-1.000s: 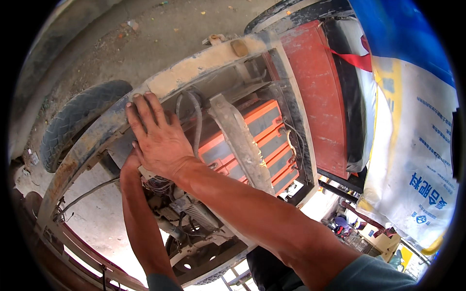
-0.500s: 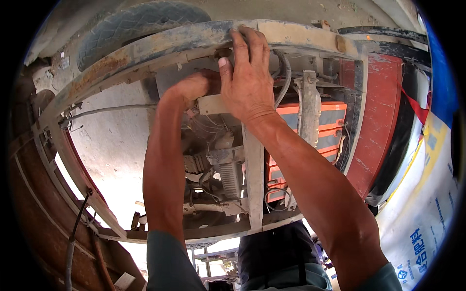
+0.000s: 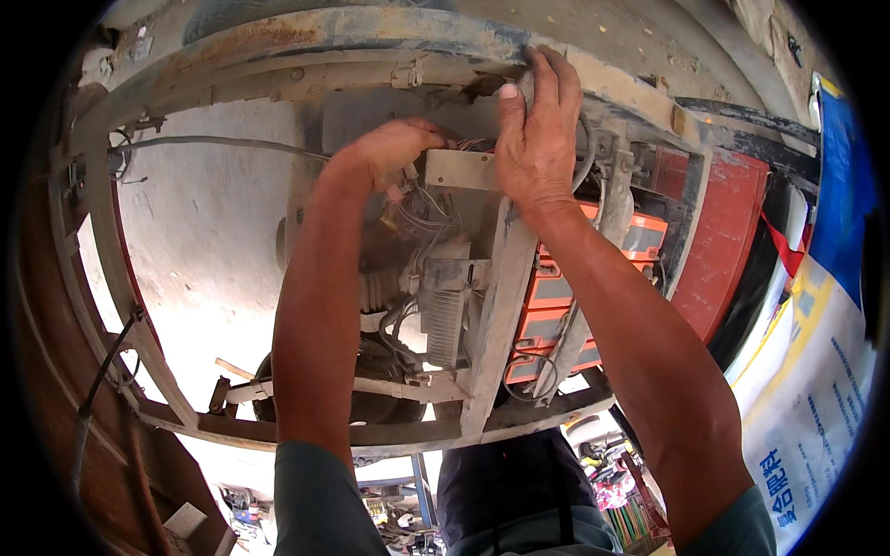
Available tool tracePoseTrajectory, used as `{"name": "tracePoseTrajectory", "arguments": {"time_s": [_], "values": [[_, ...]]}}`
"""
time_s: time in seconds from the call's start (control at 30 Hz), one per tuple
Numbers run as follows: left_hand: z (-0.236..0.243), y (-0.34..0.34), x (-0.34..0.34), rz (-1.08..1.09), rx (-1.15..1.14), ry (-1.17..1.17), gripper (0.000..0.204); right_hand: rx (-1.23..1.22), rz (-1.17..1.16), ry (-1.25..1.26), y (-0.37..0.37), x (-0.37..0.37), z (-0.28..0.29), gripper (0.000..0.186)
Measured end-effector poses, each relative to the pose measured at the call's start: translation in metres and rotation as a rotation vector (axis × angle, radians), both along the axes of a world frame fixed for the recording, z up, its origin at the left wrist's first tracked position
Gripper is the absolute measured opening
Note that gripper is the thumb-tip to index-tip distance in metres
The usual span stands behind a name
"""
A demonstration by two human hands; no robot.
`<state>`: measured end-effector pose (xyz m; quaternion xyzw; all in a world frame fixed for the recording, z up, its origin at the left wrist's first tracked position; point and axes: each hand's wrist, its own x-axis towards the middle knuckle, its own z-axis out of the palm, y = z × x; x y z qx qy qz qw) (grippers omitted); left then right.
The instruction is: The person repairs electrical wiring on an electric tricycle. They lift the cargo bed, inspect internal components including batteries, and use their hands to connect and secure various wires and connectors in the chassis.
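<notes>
My left hand (image 3: 394,150) reaches in behind a small beige metal bracket (image 3: 461,170), next to a bundle of thin wires (image 3: 477,145). Its fingers are curled, and their tips partly hidden, so what they grip cannot be made out. My right hand (image 3: 542,139) lies against the vehicle's metal frame rail (image 3: 445,33), fingers stretched over its edge and thumb pointing up. Its palm is beside the bracket's right end. Below the left wrist, loose wires with a pale pink connector (image 3: 396,194) hang down over a finned metal unit (image 3: 443,324).
Orange-and-grey batteries (image 3: 547,329) sit in the frame below my right forearm. A corrugated conduit (image 3: 586,153) bends down beside my right hand. To the right are a red panel (image 3: 718,241) and a white-and-blue sack (image 3: 816,371). A dark cable (image 3: 102,371) hangs at left.
The view has shifted over the frame. My left hand, earlier mostly hidden beneath the rail, now shows above the bracket. My right hand still rests on the rail, slightly farther right along it.
</notes>
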<state>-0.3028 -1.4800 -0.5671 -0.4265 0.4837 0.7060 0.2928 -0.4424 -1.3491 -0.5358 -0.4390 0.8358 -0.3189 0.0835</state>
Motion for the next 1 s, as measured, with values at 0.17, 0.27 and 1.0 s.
{"name": "tracePoseTrajectory", "arguments": {"time_s": [0.17,0.27,1.0], "values": [[-0.016,0.012,0.02,-0.003,0.034,0.014,0.047,0.025,-0.01,-0.013,-0.002,0.003,0.002,0.047],[0.015,0.015,0.012,-0.105,-0.113,0.022,0.048,0.037,-0.008,-0.011,0.0,0.001,0.002,0.047],[0.018,0.086,0.099,0.13,-1.195,0.288,0.029,-0.028,-0.027,0.081,-0.011,0.009,-0.001,0.051]]}}
